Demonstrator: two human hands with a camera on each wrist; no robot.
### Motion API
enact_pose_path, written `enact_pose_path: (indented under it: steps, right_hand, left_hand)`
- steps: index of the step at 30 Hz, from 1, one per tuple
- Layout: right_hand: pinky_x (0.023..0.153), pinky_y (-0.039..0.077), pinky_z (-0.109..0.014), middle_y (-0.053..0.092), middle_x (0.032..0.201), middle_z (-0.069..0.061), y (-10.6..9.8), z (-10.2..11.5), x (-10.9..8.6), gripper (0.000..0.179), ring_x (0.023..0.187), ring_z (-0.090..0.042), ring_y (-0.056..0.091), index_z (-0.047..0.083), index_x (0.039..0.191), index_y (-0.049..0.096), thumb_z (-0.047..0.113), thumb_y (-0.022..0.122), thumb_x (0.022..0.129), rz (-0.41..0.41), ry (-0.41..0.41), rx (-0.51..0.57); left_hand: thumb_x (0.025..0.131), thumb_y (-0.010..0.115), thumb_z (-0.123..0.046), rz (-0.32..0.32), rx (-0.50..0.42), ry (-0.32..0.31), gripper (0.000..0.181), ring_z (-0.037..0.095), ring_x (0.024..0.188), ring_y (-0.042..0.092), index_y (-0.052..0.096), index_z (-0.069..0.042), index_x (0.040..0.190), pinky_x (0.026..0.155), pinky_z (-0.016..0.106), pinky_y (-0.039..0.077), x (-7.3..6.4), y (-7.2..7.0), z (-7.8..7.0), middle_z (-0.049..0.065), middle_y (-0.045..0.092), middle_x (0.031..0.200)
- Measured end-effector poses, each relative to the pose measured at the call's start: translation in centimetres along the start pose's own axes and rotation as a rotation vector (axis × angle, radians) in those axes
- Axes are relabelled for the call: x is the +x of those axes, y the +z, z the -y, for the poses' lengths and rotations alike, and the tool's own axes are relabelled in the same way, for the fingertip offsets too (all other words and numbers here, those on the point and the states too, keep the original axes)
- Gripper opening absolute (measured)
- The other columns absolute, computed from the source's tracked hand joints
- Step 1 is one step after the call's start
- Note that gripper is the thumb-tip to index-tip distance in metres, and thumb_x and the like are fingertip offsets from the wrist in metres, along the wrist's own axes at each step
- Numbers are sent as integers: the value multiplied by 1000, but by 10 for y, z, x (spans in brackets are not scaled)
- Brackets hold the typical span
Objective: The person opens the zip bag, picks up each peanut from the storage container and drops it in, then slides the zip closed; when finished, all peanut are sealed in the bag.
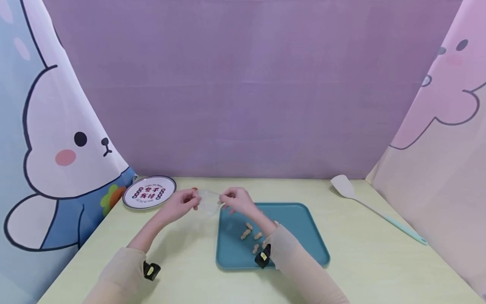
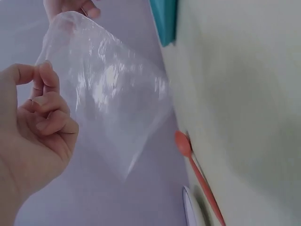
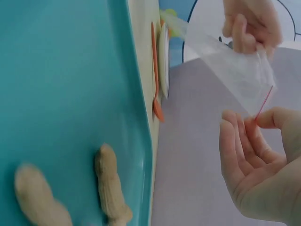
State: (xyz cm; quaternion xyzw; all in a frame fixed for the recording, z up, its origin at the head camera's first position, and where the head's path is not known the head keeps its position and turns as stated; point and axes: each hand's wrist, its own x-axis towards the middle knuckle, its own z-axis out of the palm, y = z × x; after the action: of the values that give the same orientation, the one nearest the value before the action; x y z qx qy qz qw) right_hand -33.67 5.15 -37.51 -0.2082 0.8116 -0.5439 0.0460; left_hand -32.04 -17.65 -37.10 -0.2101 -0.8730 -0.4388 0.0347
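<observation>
Beige sleeves (image 1: 123, 270) (image 1: 303, 264), pale-yellow tbl (image 1: 190, 261), hands (image 1: 182, 200) (image 1: 237, 199) w/ clear bag (image 1: 209, 204), purple bkgd cloth (image 1: 243, 97)

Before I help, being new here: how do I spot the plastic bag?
Start at the teal tray. Near its far left corner, the left hand and right hand hold the plastic bag. Unlike the opaque tray and plate, it is see-through.
</observation>
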Motion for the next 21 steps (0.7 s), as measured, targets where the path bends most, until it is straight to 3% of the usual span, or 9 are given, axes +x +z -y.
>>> enact_pose_path:
  steps: [3, 6, 10, 14, 21]
  right_hand:
    - [65, 55, -51, 70, 93, -17, 6, 2, 0, 29, 81, -41, 65, 4, 113, 63, 23, 61, 91, 58, -8, -2]
    - [63, 55, -50, 69, 86, -19, 12, 3, -2, 27, 74, -42, 64, 6, 111, 66, 23, 62, 90, 82, -19, -42]
    - [57, 56, -42, 67, 80, -22, 14, 0, -4, 19, 56, -29, 61, 6, 99, 71, 20, 63, 90, 64, 11, -82]
    - [58, 56, -41, 64, 72, -20, 11, -2, -6, 19, 49, -16, 56, 8, 101, 72, 21, 61, 91, 68, 47, -81]
    - [63, 56, -49, 63, 82, -12, 18, 6, -5, 22, 62, -31, 62, 11, 102, 70, 29, 63, 89, 108, 59, -88]
  left_hand:
    - [93, 56, -21, 10, 18, 34, 20, 10, 58, 42, 60, -7, 80, 52, 23, 37, 3, 4, -8, 2, 59, 70]
    - [93, 56, -20, 19, 31, 55, 19, 10, 60, 47, 61, -6, 81, 53, 22, 39, 2, 6, -14, 0, 59, 71]
    - [91, 57, -17, 20, 35, 54, 18, 10, 60, 49, 61, -4, 79, 52, 23, 39, -2, 3, -21, -1, 58, 67]
    - [90, 58, -18, 8, 47, 59, 18, 10, 56, 46, 60, -7, 75, 49, 23, 37, -6, -1, -27, 0, 58, 64]
    - [92, 59, -19, -3, 54, 125, 17, 9, 59, 46, 63, -10, 79, 52, 21, 39, -2, 8, -27, -2, 58, 70]
